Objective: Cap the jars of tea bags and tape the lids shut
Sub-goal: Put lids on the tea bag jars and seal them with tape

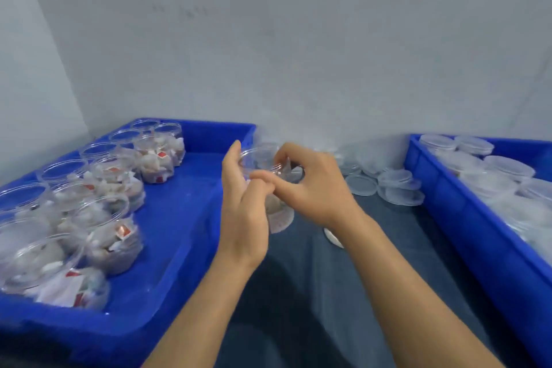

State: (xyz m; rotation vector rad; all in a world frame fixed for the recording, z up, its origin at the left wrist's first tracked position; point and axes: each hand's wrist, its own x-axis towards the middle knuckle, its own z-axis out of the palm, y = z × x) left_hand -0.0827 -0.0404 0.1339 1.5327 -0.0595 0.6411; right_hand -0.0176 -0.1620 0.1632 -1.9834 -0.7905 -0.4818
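Observation:
A clear plastic jar of tea bags (pixel 279 218) is held up in the middle of the view, above a dark blue cloth. My left hand (pixel 243 203) grips the jar from the left side, thumb up along its rim. My right hand (pixel 310 185) curls over the top and pinches the clear lid (pixel 260 158) at the jar's mouth. Much of the jar is hidden behind both hands. Whether any tape is on it cannot be seen.
A blue crate (pixel 191 212) on the left holds several open jars of tea bags (pixel 113 236). Loose clear lids (pixel 391 185) lie by the wall. A second blue crate (pixel 466 218) on the right holds capped jars. A small white roll (pixel 333 237) lies under my right wrist.

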